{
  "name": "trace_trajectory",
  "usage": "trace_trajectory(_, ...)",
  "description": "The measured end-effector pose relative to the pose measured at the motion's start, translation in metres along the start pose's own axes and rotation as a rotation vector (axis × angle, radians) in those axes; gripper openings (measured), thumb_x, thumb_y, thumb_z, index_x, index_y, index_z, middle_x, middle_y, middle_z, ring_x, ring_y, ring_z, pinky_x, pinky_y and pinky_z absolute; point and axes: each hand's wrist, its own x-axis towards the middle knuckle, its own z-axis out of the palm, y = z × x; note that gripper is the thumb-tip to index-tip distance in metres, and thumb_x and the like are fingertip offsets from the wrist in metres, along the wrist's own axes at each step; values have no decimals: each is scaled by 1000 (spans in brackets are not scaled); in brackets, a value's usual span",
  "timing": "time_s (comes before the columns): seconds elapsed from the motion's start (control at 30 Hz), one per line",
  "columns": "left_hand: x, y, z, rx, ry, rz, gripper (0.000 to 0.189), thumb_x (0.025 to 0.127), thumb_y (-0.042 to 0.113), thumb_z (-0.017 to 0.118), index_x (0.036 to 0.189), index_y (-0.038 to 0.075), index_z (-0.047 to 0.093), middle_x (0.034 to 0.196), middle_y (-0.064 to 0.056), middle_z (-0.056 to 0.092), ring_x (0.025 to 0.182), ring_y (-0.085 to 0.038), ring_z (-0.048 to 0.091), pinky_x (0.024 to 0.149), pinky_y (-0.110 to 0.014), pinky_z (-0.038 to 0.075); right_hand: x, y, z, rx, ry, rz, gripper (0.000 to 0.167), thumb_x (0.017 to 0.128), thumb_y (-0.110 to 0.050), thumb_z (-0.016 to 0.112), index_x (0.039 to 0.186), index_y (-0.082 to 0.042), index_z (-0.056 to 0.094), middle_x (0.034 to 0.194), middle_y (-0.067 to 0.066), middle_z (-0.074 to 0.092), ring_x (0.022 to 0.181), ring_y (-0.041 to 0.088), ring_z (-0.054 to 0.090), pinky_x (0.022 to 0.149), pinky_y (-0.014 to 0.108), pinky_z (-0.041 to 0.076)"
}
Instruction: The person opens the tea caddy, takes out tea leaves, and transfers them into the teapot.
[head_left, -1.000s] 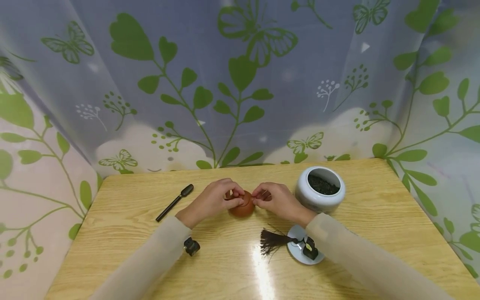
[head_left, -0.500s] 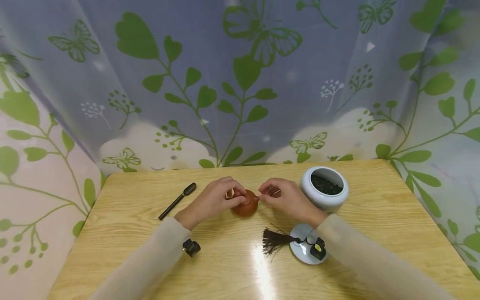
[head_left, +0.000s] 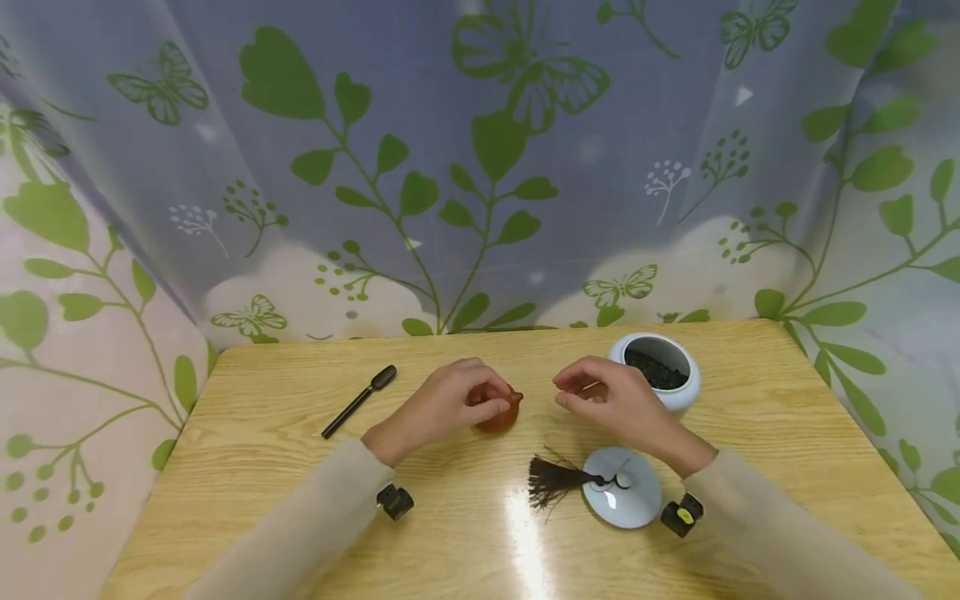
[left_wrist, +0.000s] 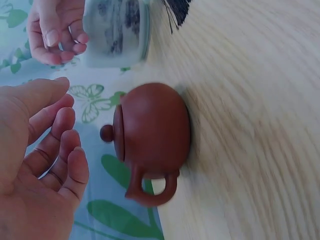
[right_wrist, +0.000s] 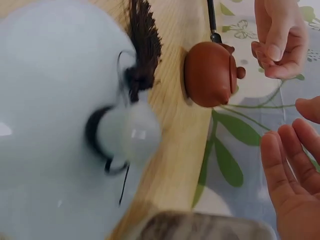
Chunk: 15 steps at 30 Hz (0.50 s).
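A small reddish-brown clay teapot [head_left: 498, 421] stands upright on the table, its round-knobbed lid [left_wrist: 118, 132] seated on top. Just above it hovers my left hand [head_left: 459, 398], fingers loosely bent; the left wrist view shows a gap between fingertips and knob. My right hand [head_left: 611, 396] hangs in the air to the right of the teapot, near the white jar [head_left: 686, 402], with fingers relaxed and nothing in them. Dark loose tea leaves [head_left: 654, 371] show inside the jar. From the head camera, the left hand covers much of the teapot.
Nearer the table's front, right of centre, lies a pale jar lid [head_left: 633, 504] with a knob and a dark tassel [head_left: 557, 482]. A black scoop [head_left: 358, 402] lies at the left. A leaf-patterned curtain [head_left: 405, 167] borders the table's back and sides.
My right hand has drawn away from the teapot toward the jar, uncovering more of the pale lid. The left hand has stayed over the teapot and now no longer touches its lid.
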Motion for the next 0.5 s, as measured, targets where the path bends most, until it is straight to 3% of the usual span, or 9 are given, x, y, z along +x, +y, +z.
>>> trace_trajectory(0.23, 6, 10, 15, 13, -32, 31, 17, 106, 26, 76, 119, 16, 78, 101, 8, 69, 88, -6, 61, 80, -26, 54, -20, 4, -19, -20, 47, -33, 20, 104, -21, 78, 123, -16, 76, 117, 0, 78, 102, 11, 76, 88, 28, 63)
trace_trajectory(0.5, 14, 24, 31, 35, -96, 52, 22, 107, 31, 74, 122, 15, 78, 101, 9, 67, 82, -6, 56, 74, -22, 49, -39, 12, -48, 8, 102, -30, 27, 103, -15, 79, 129, -9, 74, 121, 7, 76, 101, 5, 72, 89, 20, 59)
